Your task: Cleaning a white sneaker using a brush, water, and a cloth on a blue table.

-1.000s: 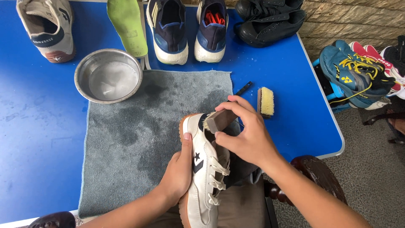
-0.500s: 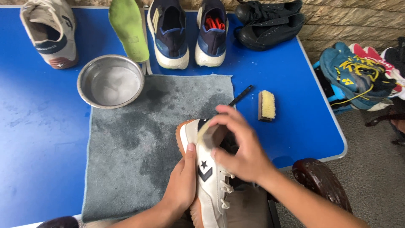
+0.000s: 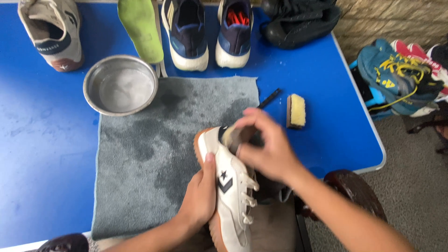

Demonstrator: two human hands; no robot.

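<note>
Scrubbing stage, by the look of it. White sneaker (image 3: 229, 186) held on edge over the near end of the damp grey towel (image 3: 149, 154), toe pointing away, heel toward the lap. Left hand (image 3: 201, 191) wrapped around the shoe's side, thumb up along the upper, clamped firm. Right hand (image 3: 266, 148) closed on a small brush (image 3: 234, 136) (blurred, so bristle contact not certain), pressed at the heel collar. Soapy water in a metal bowl (image 3: 120, 85) at the towel's far left corner; a second, yellow-bristled brush (image 3: 296, 111) lying on the blue table (image 3: 46, 140) just right of the towel. Next move judged to need steady bracing from the left hand and short strokes along the upper.
</note>
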